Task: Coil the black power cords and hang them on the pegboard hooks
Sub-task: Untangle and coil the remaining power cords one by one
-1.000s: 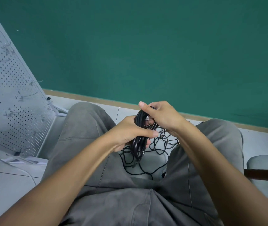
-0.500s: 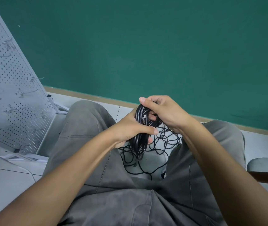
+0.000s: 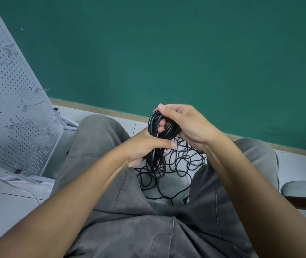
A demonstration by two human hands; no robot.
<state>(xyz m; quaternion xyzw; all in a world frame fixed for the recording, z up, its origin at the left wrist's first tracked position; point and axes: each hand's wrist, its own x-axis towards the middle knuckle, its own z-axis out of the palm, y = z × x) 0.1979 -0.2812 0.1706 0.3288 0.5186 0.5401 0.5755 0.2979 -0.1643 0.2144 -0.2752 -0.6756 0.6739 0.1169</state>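
A bundle of coiled black power cord (image 3: pixel 155 153) hangs between my knees. My left hand (image 3: pixel 144 146) grips the coil around its middle, thumb across the front. My right hand (image 3: pixel 183 123) holds the top loops of the same coil, fingers curled through them. Loose tangled black cord (image 3: pixel 182 164) lies on the floor below the hands. The grey pegboard (image 3: pixel 9 101) with several metal hooks leans at the left.
My legs in grey trousers (image 3: pixel 96 146) frame the cord on both sides. A green wall (image 3: pixel 185 53) stands ahead. A grey padded chair seat (image 3: pixel 302 189) shows at the right edge. White tiled floor lies beneath.
Both hands have lifted the coil slightly upward. The right hand has shifted over the top loops while the left keeps its grip.
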